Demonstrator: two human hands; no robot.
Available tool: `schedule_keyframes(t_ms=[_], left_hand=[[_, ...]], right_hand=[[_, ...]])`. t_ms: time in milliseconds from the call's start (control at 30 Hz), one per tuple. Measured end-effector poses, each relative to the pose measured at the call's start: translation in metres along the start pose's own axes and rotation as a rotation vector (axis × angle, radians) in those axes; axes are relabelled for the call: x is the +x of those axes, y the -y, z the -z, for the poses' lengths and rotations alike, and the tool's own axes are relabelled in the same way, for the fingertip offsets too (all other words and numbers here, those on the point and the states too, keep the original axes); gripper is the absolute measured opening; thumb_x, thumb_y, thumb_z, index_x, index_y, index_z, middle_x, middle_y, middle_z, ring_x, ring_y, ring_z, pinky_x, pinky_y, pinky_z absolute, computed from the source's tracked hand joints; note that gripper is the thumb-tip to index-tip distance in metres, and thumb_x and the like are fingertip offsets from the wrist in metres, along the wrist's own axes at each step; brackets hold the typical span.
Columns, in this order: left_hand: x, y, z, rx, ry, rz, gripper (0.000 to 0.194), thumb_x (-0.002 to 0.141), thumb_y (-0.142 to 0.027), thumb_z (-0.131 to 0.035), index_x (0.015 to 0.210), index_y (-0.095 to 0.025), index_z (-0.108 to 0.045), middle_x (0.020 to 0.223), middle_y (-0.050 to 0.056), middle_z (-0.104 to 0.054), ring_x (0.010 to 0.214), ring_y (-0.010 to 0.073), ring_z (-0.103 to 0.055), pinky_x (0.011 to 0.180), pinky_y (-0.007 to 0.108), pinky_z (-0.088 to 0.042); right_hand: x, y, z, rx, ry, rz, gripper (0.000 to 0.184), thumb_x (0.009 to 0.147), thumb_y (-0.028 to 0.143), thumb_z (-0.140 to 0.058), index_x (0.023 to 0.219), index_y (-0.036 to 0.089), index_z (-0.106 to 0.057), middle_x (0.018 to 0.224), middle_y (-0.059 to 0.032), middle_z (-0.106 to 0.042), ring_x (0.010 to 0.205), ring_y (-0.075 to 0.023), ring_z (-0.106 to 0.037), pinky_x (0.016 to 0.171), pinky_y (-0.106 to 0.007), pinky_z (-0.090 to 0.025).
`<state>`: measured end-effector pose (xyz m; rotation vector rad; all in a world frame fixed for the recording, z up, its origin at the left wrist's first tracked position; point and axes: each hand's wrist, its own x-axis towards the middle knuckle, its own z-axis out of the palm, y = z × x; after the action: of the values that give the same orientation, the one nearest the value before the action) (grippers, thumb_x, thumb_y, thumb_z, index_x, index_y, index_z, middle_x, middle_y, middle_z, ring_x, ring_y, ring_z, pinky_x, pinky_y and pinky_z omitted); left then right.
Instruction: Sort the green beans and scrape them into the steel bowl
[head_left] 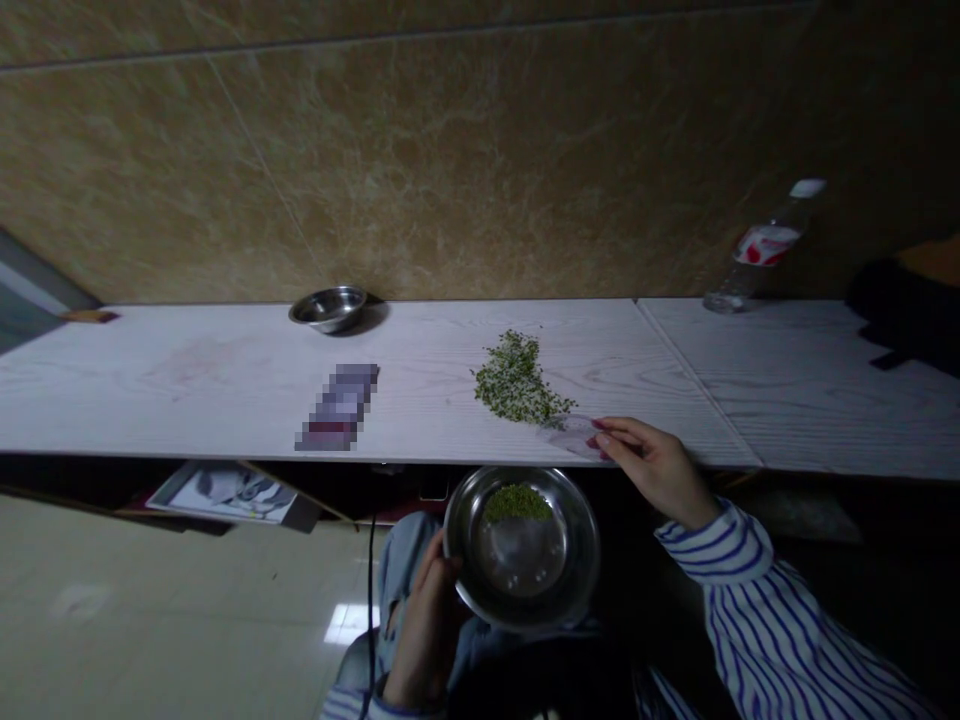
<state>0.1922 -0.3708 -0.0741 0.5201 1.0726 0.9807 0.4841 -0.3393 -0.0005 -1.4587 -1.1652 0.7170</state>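
Note:
My left hand (429,615) grips the left rim of a shiny metal bowl (581,560), held below the table's front edge above my lap. Small green beans (517,502), mung beans by their look, lie heaped at the far side of its bottom. Between thumb and fingers, my right hand (656,465) pinches a thin, see-through plastic piece (568,432), its exact kind unclear. That piece is low over the tabletop at the near edge of a spread of loose green beans (516,380).
On the white wood-grain table (427,400) stand a smaller metal bowl (330,312) and a clear bottle (765,245) with a white cap. A blurred-out flat object (339,408) lies left of the beans. Dark fabric (907,310) sits far right; an open drawer (232,492) is below left.

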Motion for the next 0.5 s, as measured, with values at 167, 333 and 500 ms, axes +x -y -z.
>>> schedule_keyframes(t_ms=[167,333,500], left_hand=[[-0.002,-0.001,-0.01,0.039,0.005,0.058,0.063,0.072,-0.035,-0.067,0.134,-0.023,-0.061,0.122,0.009,-0.07,0.1,0.0283,-0.063,0.062,0.029,-0.048],[0.002,-0.001,-0.014,0.041,0.03,0.079,0.064,0.072,-0.034,-0.066,0.135,-0.025,-0.059,0.124,0.01,-0.069,0.101,0.0284,-0.063,0.063,0.029,-0.049],[0.008,0.003,-0.017,0.043,0.026,0.107,0.067,0.072,-0.035,-0.066,0.138,-0.027,-0.056,0.132,0.01,-0.066,0.111,0.0323,-0.062,0.072,0.034,-0.053]], right_hand=[[0.0,-0.004,0.016,-0.01,-0.079,-0.029,0.047,0.07,0.056,-0.079,0.096,0.017,-0.073,0.081,-0.0101,-0.078,0.069,-0.0221,-0.074,0.067,-0.035,-0.062],[0.005,-0.005,0.029,0.016,-0.152,-0.073,0.051,0.065,0.058,-0.082,0.094,0.018,-0.073,0.079,-0.0101,-0.078,0.066,-0.0215,-0.073,0.065,-0.034,-0.061],[0.015,-0.007,0.04,0.019,-0.192,-0.074,0.053,0.062,0.058,-0.083,0.093,0.017,-0.072,0.078,-0.0103,-0.078,0.065,-0.0207,-0.072,0.064,-0.034,-0.06]])
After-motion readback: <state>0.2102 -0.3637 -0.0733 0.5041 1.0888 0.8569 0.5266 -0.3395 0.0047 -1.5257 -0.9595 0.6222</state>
